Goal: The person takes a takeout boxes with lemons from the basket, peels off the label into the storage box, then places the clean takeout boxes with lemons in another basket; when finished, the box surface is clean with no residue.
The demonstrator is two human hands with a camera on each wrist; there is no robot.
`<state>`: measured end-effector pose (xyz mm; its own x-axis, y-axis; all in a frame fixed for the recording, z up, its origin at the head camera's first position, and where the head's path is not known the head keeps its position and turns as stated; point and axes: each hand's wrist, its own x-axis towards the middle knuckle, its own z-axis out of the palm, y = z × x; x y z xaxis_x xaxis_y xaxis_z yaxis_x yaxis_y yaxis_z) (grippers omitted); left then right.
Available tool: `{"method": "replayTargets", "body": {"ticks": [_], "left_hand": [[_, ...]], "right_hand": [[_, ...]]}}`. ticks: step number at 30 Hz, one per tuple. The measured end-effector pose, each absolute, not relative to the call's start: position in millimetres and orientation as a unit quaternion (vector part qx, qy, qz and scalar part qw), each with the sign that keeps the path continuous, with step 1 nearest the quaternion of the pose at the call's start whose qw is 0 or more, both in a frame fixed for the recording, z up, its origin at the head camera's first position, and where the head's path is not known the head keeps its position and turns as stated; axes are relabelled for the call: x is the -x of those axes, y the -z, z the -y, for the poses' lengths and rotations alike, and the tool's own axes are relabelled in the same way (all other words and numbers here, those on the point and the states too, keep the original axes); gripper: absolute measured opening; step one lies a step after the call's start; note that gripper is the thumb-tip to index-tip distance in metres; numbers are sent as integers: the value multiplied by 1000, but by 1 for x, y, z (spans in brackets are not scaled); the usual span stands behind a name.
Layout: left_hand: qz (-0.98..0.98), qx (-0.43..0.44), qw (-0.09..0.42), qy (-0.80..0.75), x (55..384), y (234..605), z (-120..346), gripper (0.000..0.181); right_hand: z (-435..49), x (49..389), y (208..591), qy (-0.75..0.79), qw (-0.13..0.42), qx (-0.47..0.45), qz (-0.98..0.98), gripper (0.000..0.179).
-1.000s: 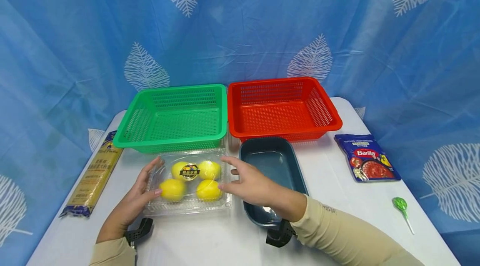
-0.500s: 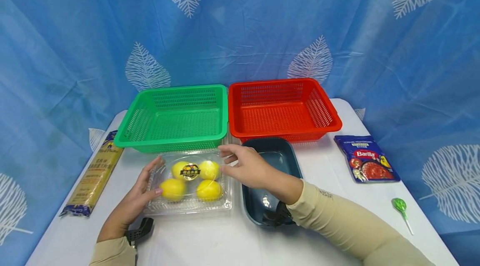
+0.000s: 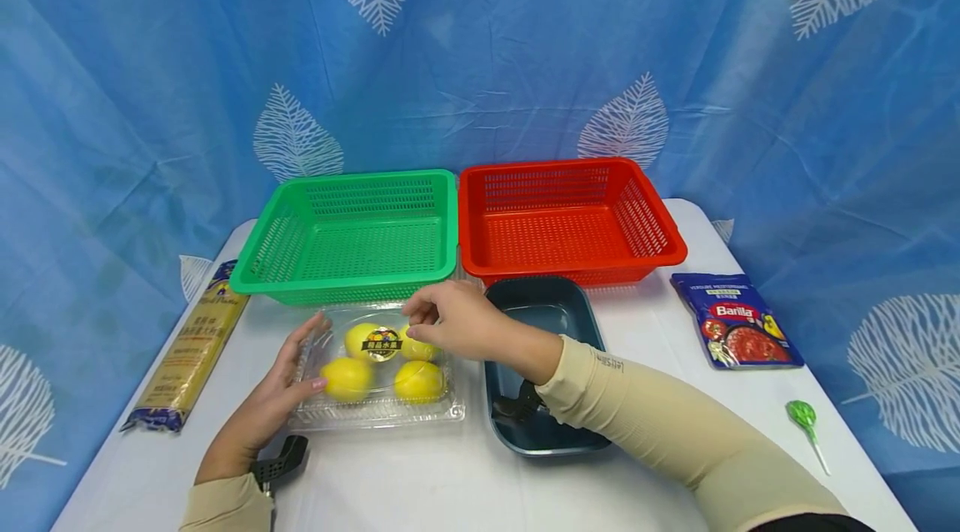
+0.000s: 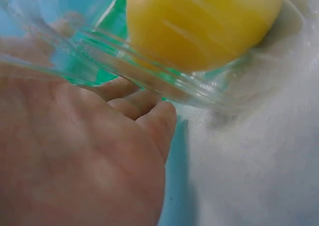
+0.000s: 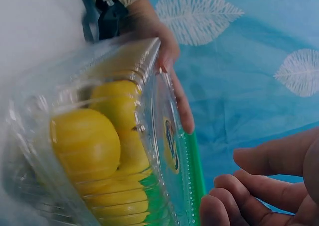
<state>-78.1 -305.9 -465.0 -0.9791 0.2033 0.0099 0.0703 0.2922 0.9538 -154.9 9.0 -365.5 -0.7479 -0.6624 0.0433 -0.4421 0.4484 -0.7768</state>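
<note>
A clear plastic fruit box (image 3: 378, 411) with a round label on its lid sits before the baskets, holding several yellow lemons (image 3: 418, 382). My left hand (image 3: 273, 390) grips its left side, thumb at the lid's near left and fingers toward the far left corner. In the left wrist view, the fingers (image 4: 154, 123) reach in under the box edge. Over the far right part of the lid is my right hand (image 3: 465, 319), fingers loosely bent and holding nothing. The right wrist view shows its thumb (image 5: 269, 153) apart from the fingers, beside the lid.
Behind stand a green basket (image 3: 345, 290) and a red basket (image 3: 570, 268). A dark blue tray (image 3: 551, 432) lies under my right forearm. A pasta packet (image 3: 187, 348) lies left; a Barilla sauce pouch (image 3: 738, 323) and green lollipop (image 3: 802, 414) lie right.
My right hand has left the box's right side and moved left and slightly away over the lid, its fingers more bent. The left hand and box have stayed put.
</note>
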Motion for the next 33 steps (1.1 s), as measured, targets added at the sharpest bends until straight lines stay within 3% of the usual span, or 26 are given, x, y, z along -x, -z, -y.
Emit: {"method": "replayTargets", "body": {"ticks": [15, 27, 33], "left_hand": [[-801, -77, 57, -591, 80, 465, 305, 91], [-800, -73, 61, -592, 80, 465, 304, 92], [-801, -74, 60, -591, 79, 464, 304, 91]], "right_hand": [[27, 167, 361, 290, 135, 369, -873, 14], [42, 170, 360, 221, 151, 355, -896, 28], [45, 171, 362, 204, 149, 354, -900, 26]]}}
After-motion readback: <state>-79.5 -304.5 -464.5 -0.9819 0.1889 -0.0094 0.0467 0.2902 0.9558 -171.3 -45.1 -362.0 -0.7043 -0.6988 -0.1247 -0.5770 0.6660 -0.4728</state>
